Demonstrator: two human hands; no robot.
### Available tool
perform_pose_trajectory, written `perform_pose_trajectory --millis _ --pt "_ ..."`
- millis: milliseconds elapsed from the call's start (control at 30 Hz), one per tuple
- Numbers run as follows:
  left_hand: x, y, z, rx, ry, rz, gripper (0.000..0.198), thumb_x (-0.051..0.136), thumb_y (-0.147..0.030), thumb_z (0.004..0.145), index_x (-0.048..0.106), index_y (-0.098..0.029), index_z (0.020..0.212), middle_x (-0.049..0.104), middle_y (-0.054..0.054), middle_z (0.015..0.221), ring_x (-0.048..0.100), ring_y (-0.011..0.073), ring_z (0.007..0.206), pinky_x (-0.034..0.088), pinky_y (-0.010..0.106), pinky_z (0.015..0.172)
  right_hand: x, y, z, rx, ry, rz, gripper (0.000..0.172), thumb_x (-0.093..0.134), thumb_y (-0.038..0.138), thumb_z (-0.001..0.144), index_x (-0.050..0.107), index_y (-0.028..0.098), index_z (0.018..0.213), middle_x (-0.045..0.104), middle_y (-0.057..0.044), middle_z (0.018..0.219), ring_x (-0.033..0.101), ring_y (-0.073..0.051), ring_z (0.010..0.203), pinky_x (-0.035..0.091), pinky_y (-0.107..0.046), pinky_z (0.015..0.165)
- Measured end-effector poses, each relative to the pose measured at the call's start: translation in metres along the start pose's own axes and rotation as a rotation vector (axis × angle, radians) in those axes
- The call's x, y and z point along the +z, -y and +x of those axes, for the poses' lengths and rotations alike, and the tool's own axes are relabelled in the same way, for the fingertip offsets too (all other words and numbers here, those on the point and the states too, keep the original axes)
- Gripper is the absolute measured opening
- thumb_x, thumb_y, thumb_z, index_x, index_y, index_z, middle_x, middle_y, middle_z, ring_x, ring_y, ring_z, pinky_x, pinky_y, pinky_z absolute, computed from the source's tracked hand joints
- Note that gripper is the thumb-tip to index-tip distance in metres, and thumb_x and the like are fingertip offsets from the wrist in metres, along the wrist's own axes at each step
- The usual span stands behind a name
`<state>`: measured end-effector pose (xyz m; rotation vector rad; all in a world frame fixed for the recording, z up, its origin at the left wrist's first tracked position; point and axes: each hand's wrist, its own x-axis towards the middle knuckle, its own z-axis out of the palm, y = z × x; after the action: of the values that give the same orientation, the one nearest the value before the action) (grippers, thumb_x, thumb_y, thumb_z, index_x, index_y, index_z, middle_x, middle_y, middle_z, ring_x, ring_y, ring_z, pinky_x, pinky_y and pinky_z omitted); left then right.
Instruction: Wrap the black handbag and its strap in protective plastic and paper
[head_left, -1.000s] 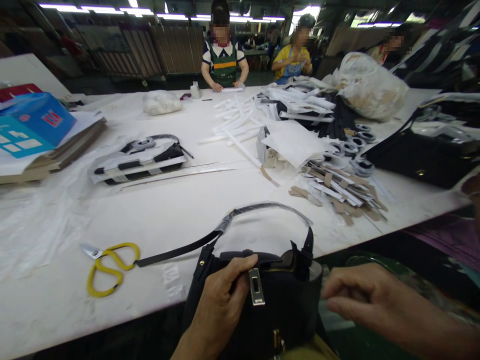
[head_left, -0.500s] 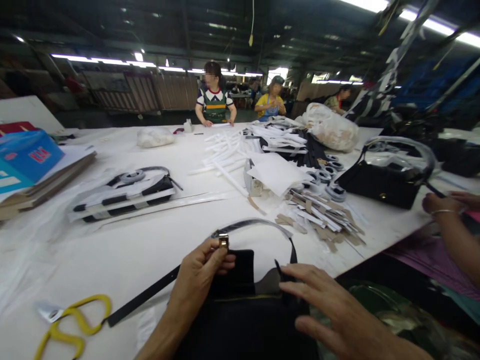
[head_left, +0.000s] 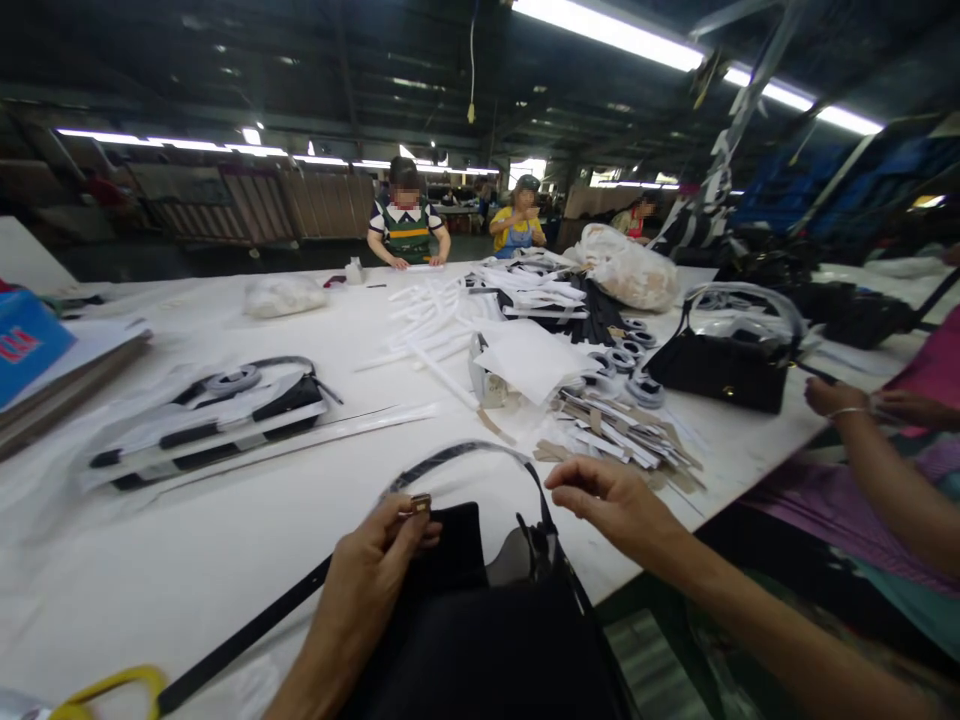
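Landmark: a black bag (head_left: pixel 480 640) at the near edge of the white counter (head_left: pixel 247 520), straight in front of the person; its flap is lifted.

Left hand (head_left: pixel 366 585): on the bag's upper left corner. Thumb and forefinger are pressed together on a small gold clasp (head_left: pixel 420 503) at the top of the flap; the other fingers curl against the black material.

Right hand (head_left: pixel 609 500): above the bag's right end, just past the handle. Fingers are half bent and loosely apart, thumb under them. It holds nothing; I cannot tell whether it touches the handle.

Handle (head_left: pixel 461 456): 1 arc wrapped in clear film, standing up from the bag between the 2 hands.

Strap (head_left: pixel 240 635): a black band running left from the bag, flat on the counter.

Scissors (head_left: pixel 105 686): yellow grips, left of the bag at the strap's far end, partly out of view.

Paper strips (head_left: pixel 626 440): a loose pile beyond the bag, to its right.

Second bag (head_left: pixel 720 368): black, well beyond the first bag on the right.

Co-worker's hand (head_left: pixel 831 397): right of the second bag, with a bracelet at the wrist.
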<state>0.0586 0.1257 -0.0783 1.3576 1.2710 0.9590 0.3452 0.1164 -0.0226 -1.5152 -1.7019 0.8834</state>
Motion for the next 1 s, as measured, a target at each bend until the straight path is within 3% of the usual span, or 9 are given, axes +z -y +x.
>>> perform_pose_trajectory --millis 167,300,400,500,600,700,800,933,1000 --pt "0.004 -0.006 -0.031 0.149 -0.069 0.272 0.030 0.058 -0.053 0.087 0.066 -0.030 0.106 0.076 -0.003 0.093 0.073 0.0218 0.086 0.057 0.028 0.080 -0.022 0.029 -0.002 -0.165 0.255 -0.288 0.012 0.066 0.029 0.085 0.074 0.020 0.085 0.072 -0.001 0.080 0.064 -0.015 0.075 0.046 -0.025 0.070" --pt "0.008 -0.010 -0.035 0.202 -0.097 0.346 0.027 0.058 -0.053 0.087 0.068 -0.033 0.103 0.076 -0.005 0.088 0.074 0.0195 0.079 0.057 0.024 0.072 -0.028 0.048 -0.001 -0.241 0.586 -0.391 0.017 0.061 0.020 0.089 0.076 0.024 0.097 0.075 0.000 0.089 0.067 -0.014 0.082 0.047 -0.022 0.078" --pt "0.010 -0.010 -0.031 0.188 -0.091 0.346 0.028 0.057 -0.054 0.087 0.068 -0.033 0.102 0.077 -0.006 0.084 0.074 0.0186 0.077 0.057 0.022 0.069 -0.023 0.055 0.001 -0.234 0.838 -0.497 0.028 0.058 0.013 0.088 0.075 0.027 0.106 0.076 0.001 0.097 0.068 -0.014 0.087 0.047 -0.022 0.079" --pt "0.012 -0.007 -0.028 0.177 -0.082 0.318 0.029 0.057 -0.054 0.088 0.068 -0.032 0.103 0.077 -0.007 0.085 0.074 0.0176 0.080 0.058 0.021 0.071 -0.010 0.057 0.007 -0.270 1.017 -0.655 0.039 0.061 0.008 0.080 0.073 0.028 0.112 0.076 0.000 0.098 0.068 -0.016 0.084 0.045 -0.023 0.069" --pt "0.014 -0.005 -0.025 0.177 -0.066 0.255 0.028 0.058 -0.052 0.088 0.067 -0.031 0.103 0.077 -0.007 0.085 0.074 0.0160 0.081 0.058 0.019 0.073 0.004 0.057 0.014 -0.266 1.184 -0.771 0.045 0.062 0.006 0.074 0.072 0.026 0.112 0.075 0.001 0.088 0.066 -0.016 0.075 0.041 -0.022 0.057" --pt "0.015 -0.005 -0.022 0.168 -0.068 0.184 0.027 0.060 -0.051 0.087 0.067 -0.028 0.100 0.078 -0.005 0.083 0.075 0.0158 0.079 0.058 0.019 0.074 0.012 0.057 0.022 -0.138 1.375 -0.727 0.039 0.059 0.002 0.073 0.074 0.020 0.104 0.069 0.003 0.073 0.062 -0.013 0.066 0.038 -0.020 0.053" --pt "0.015 -0.005 -0.019 0.148 -0.075 0.143 0.029 0.060 -0.051 0.085 0.067 -0.026 0.097 0.078 -0.003 0.081 0.075 0.0169 0.076 0.060 0.020 0.074 0.005 0.054 0.028 0.021 1.360 -0.551 0.032 0.053 -0.002 0.074 0.073 0.015 0.092 0.064 0.004 0.072 0.059 -0.010 0.068 0.040 -0.017 0.055" --pt "0.012 -0.001 -0.017 0.115 -0.069 0.114 0.033 0.060 -0.053 0.085 0.066 -0.024 0.100 0.078 -0.001 0.083 0.075 0.0180 0.078 0.060 0.021 0.075 -0.019 0.046 0.029 0.141 1.089 -0.325 0.032 0.045 -0.002 0.076 0.071 0.014 0.086 0.057 0.004 0.063 0.052 -0.007 0.060 0.038 -0.015 0.055" --pt "0.012 0.002 -0.015 0.100 -0.056 0.102 0.035 0.059 -0.054 0.085 0.066 -0.023 0.100 0.078 0.000 0.084 0.075 0.0185 0.080 0.061 0.022 0.076 -0.030 0.043 0.027 0.230 1.021 -0.228 0.032 0.045 0.003 0.079 0.071 0.013 0.094 0.054 0.005 0.057 0.050 -0.006 0.053 0.038 -0.014 0.052"
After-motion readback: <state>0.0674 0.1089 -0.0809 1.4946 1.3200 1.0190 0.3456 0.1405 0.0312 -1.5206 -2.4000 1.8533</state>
